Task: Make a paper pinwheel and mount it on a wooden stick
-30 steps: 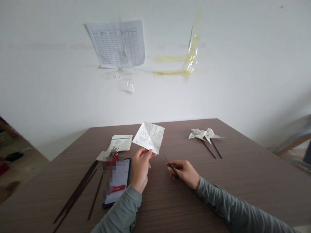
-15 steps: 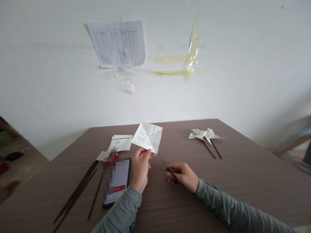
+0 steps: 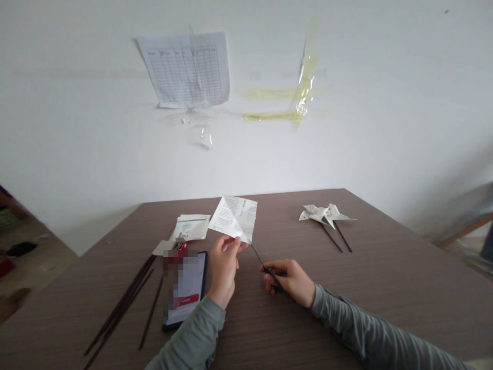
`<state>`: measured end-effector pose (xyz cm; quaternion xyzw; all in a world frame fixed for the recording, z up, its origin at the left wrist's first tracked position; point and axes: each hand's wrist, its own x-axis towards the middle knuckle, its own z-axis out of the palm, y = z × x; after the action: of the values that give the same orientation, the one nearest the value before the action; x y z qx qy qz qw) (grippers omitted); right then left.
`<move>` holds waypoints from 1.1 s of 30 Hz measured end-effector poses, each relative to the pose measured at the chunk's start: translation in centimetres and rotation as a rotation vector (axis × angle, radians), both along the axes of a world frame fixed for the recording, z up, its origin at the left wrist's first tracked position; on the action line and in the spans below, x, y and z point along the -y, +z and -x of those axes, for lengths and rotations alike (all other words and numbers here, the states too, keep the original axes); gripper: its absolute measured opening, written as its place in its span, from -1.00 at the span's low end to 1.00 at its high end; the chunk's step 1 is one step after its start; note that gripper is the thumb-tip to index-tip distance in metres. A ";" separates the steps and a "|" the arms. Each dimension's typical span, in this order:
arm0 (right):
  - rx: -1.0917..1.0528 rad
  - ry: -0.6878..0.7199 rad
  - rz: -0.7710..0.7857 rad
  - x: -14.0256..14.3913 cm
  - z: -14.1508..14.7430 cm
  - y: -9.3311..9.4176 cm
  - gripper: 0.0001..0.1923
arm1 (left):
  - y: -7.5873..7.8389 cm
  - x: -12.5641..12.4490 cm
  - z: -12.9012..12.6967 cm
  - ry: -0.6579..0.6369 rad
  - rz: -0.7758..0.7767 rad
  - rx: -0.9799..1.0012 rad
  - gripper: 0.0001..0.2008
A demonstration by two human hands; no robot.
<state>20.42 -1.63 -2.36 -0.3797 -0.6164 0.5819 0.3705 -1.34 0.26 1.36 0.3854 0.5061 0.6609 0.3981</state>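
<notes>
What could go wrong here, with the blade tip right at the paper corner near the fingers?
The scissors in the right hand point at the corner of the creased paper square, close to the left hand fingertips pinching it; a slip could nick them. Held by one corner in the air, the paper may flex, so a cut could stray off the crease.

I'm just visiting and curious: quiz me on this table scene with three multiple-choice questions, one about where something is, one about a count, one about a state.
1. Where do the finished paper pinwheels lie?
A. Far right of the table
B. On the phone
C. On the floor

2. How many finished pinwheels are there?
A. One
B. Two
C. Five

3. How is the square printed paper?
A. Flat on the table
B. Crumpled into a ball
C. Held up off the table, creased

Answers:
1. A, they rest beyond the right hand, toward the table's far right.
2. B, two dark sticks run from them.
3. C, the left hand pinches its lower corner, and the scissors point there.
</notes>
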 end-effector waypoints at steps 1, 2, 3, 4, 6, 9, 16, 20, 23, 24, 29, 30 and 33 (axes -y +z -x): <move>-0.002 -0.001 -0.001 0.0 0.0 0.0 -0.38 | 0.0 0.0 0.0 0.001 -0.001 -0.001 -0.47; -0.004 -0.005 -0.003 0.0 0.0 0.0 -0.38 | 0.0 0.0 0.0 0.003 -0.001 -0.001 -0.47; -0.007 -0.008 -0.005 0.0 0.1 0.0 -0.38 | 0.0 0.0 -0.1 0.003 -0.001 0.002 -0.46; -0.013 -0.012 -0.004 0.0 0.1 0.0 -0.38 | 0.0 0.0 -0.1 0.000 -0.001 0.005 -0.45; -0.023 -0.017 0.003 0.0 0.1 0.1 -0.38 | 0.0 0.0 -0.1 -0.008 0.000 0.011 -0.45; -0.032 -0.015 0.016 0.1 0.2 0.2 -0.36 | 0.2 0.1 -0.1 -0.016 -0.003 0.014 -0.45; -0.034 -0.007 0.016 0.1 0.1 0.3 -0.36 | 0.3 0.3 -0.1 -0.026 0.001 0.011 -0.46; -0.035 -0.003 0.026 0.2 0.1 0.3 -0.33 | 0.3 0.2 -0.1 -0.033 0.003 0.005 -0.47; -0.041 0.001 0.041 0.0 0.1 0.1 -0.27 | 0.3 0.2 -0.2 -0.027 0.001 0.009 -0.47; -0.039 0.006 0.048 -0.1 0.1 0.0 -0.24 | 0.3 0.2 -0.2 -0.023 -0.001 0.011 -0.47; -0.007 0.031 0.058 -0.3 0.1 -0.2 -0.19 | 0.3 0.1 -0.3 -0.021 -0.014 0.012 -0.47; 0.001 0.033 0.054 -0.2 0.1 -0.2 -0.19 | 0.2 0.1 -0.3 -0.021 -0.016 0.012 -0.47; 0.016 0.035 0.040 -0.2 0.1 -0.1 -0.20 | 0.2 0.1 -0.3 -0.020 -0.020 0.011 -0.46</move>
<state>20.37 -1.46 -2.49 -0.3807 -0.6140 0.5977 0.3475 -1.06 0.17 1.53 0.3907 0.4933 0.6643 0.4035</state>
